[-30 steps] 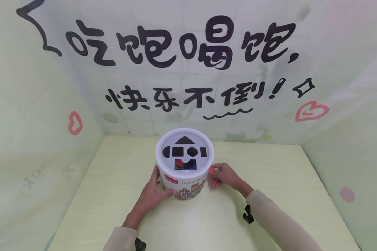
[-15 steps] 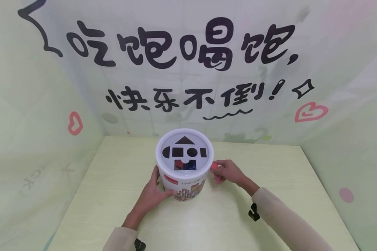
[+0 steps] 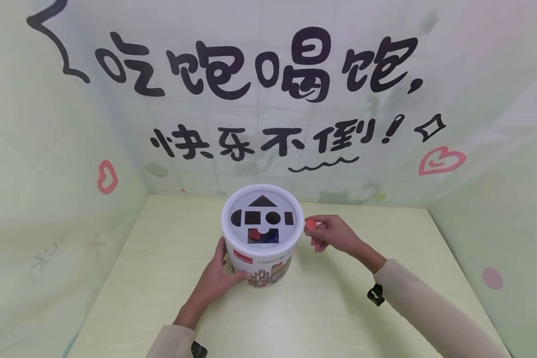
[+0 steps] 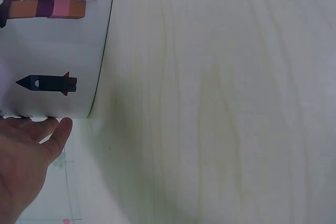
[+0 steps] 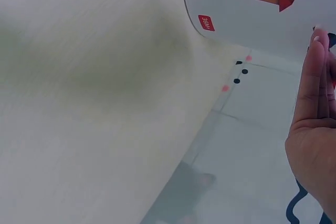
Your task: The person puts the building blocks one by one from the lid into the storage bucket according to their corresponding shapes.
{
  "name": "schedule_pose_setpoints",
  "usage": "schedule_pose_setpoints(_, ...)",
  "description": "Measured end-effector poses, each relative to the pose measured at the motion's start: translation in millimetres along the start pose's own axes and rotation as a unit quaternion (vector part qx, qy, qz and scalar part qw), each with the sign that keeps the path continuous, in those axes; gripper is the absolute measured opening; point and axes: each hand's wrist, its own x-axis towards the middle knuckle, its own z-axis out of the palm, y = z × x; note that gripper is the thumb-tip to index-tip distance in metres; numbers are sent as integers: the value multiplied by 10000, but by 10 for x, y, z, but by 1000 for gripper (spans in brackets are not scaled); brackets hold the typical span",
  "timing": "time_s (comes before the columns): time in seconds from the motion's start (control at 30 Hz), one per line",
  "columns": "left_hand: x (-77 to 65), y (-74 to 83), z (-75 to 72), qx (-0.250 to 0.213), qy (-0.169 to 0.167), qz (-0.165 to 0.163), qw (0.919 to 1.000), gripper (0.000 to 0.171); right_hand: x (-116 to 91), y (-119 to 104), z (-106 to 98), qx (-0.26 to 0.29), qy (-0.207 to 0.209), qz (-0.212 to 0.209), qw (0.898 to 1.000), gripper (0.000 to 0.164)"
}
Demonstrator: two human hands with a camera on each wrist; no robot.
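A white cylindrical bucket (image 3: 246, 266), printed with pictures of toy blocks, stands upright on the table. Its white lid (image 3: 238, 236) has several shaped holes, and red and dark blue pieces show through the lowest one. My left hand (image 3: 214, 277) holds the bucket's left side, thumb across the front and fingers round the side. Just right of the rim, my right hand (image 3: 337, 234) pinches a red round block (image 3: 311, 224) between thumb and fingers. The right wrist view shows this hand (image 5: 310, 150) beside the bucket wall (image 5: 252, 19), the block mostly hidden.
The pale wooden table (image 3: 161, 238) lies under the bucket. A printed cloth wall (image 3: 232, 109) with large black writing rises behind it, with side walls left and right. Black straps (image 3: 376, 294) sit at both wrists.
My right hand has risen with the red block from low beside the bucket to the level of its lid, shifting slightly right. The left hand and bucket have stayed in place.
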Motion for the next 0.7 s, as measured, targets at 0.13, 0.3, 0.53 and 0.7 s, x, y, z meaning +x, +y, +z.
schedule_pose_setpoints(0.13,-5,-9,9,-51,9,1,10000,118,-52,-116,-58,-69,30,-19,10000,41)
schedule_pose_setpoints(0.3,-18,-18,28,-91,-9,-51,9999,119,-102,-274,-109,-81,25,-156,9998,43)
schedule_pose_setpoints(0.53,-17,-17,20,-25,-9,-34,10000,119,-140,-478,-142,93,-27,-323,9994,48)
schedule_pose_setpoints(0.7,-7,-14,7,0,-6,-80,10000,120,-180,-581,-154,177,80,-334,9993,47)
